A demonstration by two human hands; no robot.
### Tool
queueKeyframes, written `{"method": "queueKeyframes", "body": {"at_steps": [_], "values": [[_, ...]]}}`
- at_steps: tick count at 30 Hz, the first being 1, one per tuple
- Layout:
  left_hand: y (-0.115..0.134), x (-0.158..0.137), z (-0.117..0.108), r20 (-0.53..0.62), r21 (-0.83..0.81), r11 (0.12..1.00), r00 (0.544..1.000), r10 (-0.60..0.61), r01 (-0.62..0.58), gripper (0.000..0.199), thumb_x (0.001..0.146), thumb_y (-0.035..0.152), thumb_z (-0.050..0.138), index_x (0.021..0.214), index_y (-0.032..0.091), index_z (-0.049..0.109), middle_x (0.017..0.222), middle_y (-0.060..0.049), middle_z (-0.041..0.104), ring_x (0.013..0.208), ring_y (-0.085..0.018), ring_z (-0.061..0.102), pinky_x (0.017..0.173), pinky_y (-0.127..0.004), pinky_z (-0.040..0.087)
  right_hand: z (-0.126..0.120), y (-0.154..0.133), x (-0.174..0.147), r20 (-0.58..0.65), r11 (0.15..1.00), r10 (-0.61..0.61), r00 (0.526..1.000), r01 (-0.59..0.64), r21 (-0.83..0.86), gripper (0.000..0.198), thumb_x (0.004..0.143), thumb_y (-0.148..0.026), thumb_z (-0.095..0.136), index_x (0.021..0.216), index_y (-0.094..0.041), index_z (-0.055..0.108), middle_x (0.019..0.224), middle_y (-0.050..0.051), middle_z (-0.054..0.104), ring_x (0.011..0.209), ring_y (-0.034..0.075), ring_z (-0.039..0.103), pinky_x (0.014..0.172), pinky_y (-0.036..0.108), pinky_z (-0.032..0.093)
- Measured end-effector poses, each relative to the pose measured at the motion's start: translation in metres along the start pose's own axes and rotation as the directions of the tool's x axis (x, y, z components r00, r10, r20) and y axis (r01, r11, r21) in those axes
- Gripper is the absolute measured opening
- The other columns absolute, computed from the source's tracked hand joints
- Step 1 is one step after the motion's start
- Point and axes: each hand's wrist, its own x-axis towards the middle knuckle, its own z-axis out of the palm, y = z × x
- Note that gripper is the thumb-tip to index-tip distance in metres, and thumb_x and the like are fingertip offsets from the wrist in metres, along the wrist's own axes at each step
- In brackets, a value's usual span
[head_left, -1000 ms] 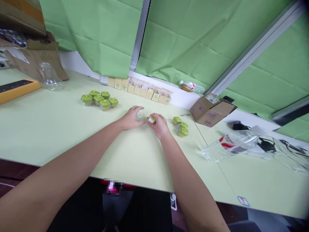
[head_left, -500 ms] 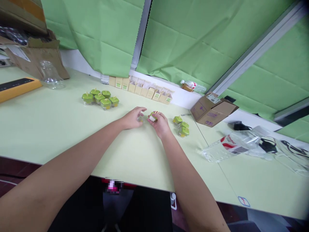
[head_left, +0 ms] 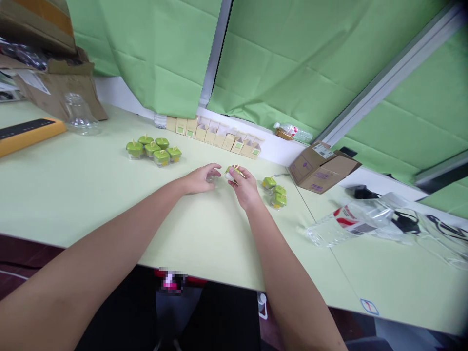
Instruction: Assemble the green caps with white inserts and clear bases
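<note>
My left hand [head_left: 199, 180] curls its fingers round a small clear jar [head_left: 211, 178], whose far side is partly hidden. A short gap to the right, my right hand [head_left: 245, 186] pinches a green lid [head_left: 232, 171] with a pale loop on top and a white underside. The lid is apart from the jar. On the table left of my hands stands a group of small clear jars with green lids [head_left: 161, 157]. A smaller group of the same lidded jars [head_left: 278, 200] is just right of my right wrist.
Several small cardboard boxes [head_left: 219, 137], some with open flaps, line the wall. A larger carton [head_left: 321, 168] and a clear plastic bottle [head_left: 343, 223] lie to the right. Further left are a clear vessel [head_left: 78, 117], an orange-and-black device [head_left: 32, 134] and stacked cartons [head_left: 62, 87].
My right hand has turned slightly with the lid, and its fingers sit a little differently on it. My left hand stays nearly in place round the jar. The view has shifted slightly.
</note>
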Motion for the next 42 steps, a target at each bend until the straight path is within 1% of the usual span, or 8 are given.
{"method": "queueKeyframes", "body": {"at_steps": [3, 6, 12, 17, 21, 27, 34, 42], "values": [[0.008, -0.003, 0.0, -0.106, 0.053, 0.995, 0.991, 0.084, -0.079, 0.071, 0.072, 0.025, 0.066, 0.139, 0.021, 0.044, 0.139, -0.013, 0.054, 0.126, -0.025, 0.054, 0.099, -0.04, 0.047, 0.001, 0.0, -0.002, 0.017, 1.0, -0.018, 1.0, 0.018, 0.015, 0.045, 0.055, -0.036, 0.088, 0.09, -0.021, 0.064, 0.086, 0.0, 0.07, 0.079, 0.013, 0.067, 0.072, 0.026, 0.053], [0.021, -0.006, 0.004, -0.218, 0.254, 0.945, 0.94, 0.263, -0.205, 0.066, 0.074, 0.033, 0.071, 0.135, 0.02, 0.049, 0.137, -0.012, 0.056, 0.129, -0.026, 0.05, 0.105, -0.041, 0.043, 0.006, -0.002, -0.006, 0.038, 0.996, -0.087, 0.995, 0.087, 0.022, 0.045, 0.055, -0.036, 0.088, 0.088, -0.021, 0.061, 0.087, 0.0, 0.068, 0.081, 0.015, 0.068, 0.077, 0.03, 0.056], [0.039, -0.007, 0.013, -0.234, 0.485, 0.832, 0.876, 0.422, -0.271, 0.056, 0.086, 0.033, 0.064, 0.137, 0.017, 0.05, 0.126, -0.013, 0.064, 0.118, -0.027, 0.058, 0.106, -0.045, 0.041, 0.019, -0.008, -0.017, 0.088, 0.987, -0.149, 0.985, 0.143, 0.073, 0.045, 0.058, -0.038, 0.087, 0.083, -0.022, 0.052, 0.082, -0.004, 0.063, 0.077, 0.014, 0.067, 0.075, 0.03, 0.058], [0.044, -0.011, 0.013, -0.235, 0.344, 0.902, 0.906, 0.352, -0.262, 0.062, 0.085, 0.034, 0.064, 0.142, 0.017, 0.049, 0.132, -0.013, 0.062, 0.117, -0.027, 0.06, 0.1, -0.04, 0.047, 0.016, -0.012, -0.017, 0.121, 0.991, -0.108, 0.987, 0.097, 0.094, 0.046, 0.059, -0.036, 0.088, 0.083, -0.023, 0.051, 0.08, -0.004, 0.064, 0.081, 0.015, 0.069, 0.076, 0.03, 0.057], [0.048, -0.012, 0.014, -0.286, 0.132, 0.961, 0.919, 0.271, -0.242, 0.051, 0.088, 0.032, 0.057, 0.138, 0.018, 0.054, 0.133, -0.011, 0.062, 0.119, -0.025, 0.06, 0.102, -0.039, 0.047, 0.013, -0.016, -0.016, 0.125, 0.988, -0.042, 0.991, 0.023, 0.15, 0.047, 0.058, -0.038, 0.088, 0.084, -0.023, 0.052, 0.085, -0.002, 0.067, 0.081, 0.014, 0.067, 0.078, 0.029, 0.057], [0.045, -0.007, 0.017, -0.267, -0.07, 0.956, 0.929, 0.256, -0.284, 0.043, 0.083, 0.025, 0.06, 0.126, 0.019, 0.063, 0.125, -0.01, 0.066, 0.11, -0.022, 0.063, 0.095, -0.037, 0.052, 0.014, -0.017, -0.018, 0.229, 0.995, 0.035, 0.973, -0.055, 0.083, 0.043, 0.066, -0.051, 0.082, 0.087, -0.021, 0.06, 0.081, -0.001, 0.065, 0.069, 0.009, 0.059, 0.063, 0.022, 0.049], [0.044, -0.01, 0.018, -0.287, 0.053, 0.939, 0.895, 0.341, -0.34, 0.048, 0.072, 0.011, 0.06, 0.119, 0.018, 0.066, 0.116, -0.009, 0.068, 0.1, -0.02, 0.065, 0.085, -0.032, 0.056, 0.012, -0.015, -0.017, 0.282, 0.995, 0.062, 0.957, -0.035, -0.098, 0.052, 0.07, -0.067, 0.072, 0.086, -0.02, 0.059, 0.074, 0.0, 0.06, 0.062, 0.01, 0.054, 0.052, 0.022, 0.043], [0.054, -0.018, 0.018, -0.22, 0.078, 0.947, 0.921, 0.321, -0.311, 0.054, 0.072, 0.009, 0.055, 0.125, 0.017, 0.063, 0.1, -0.003, 0.072, 0.085, -0.017, 0.07, 0.086, -0.03, 0.056, 0.012, -0.009, -0.015, 0.298, 0.93, -0.057, 0.953, 0.159, -0.331, 0.055, 0.075, -0.075, 0.061, 0.082, -0.021, 0.055, 0.058, -0.003, 0.054, 0.047, 0.01, 0.05, 0.041, 0.022, 0.04]]}}
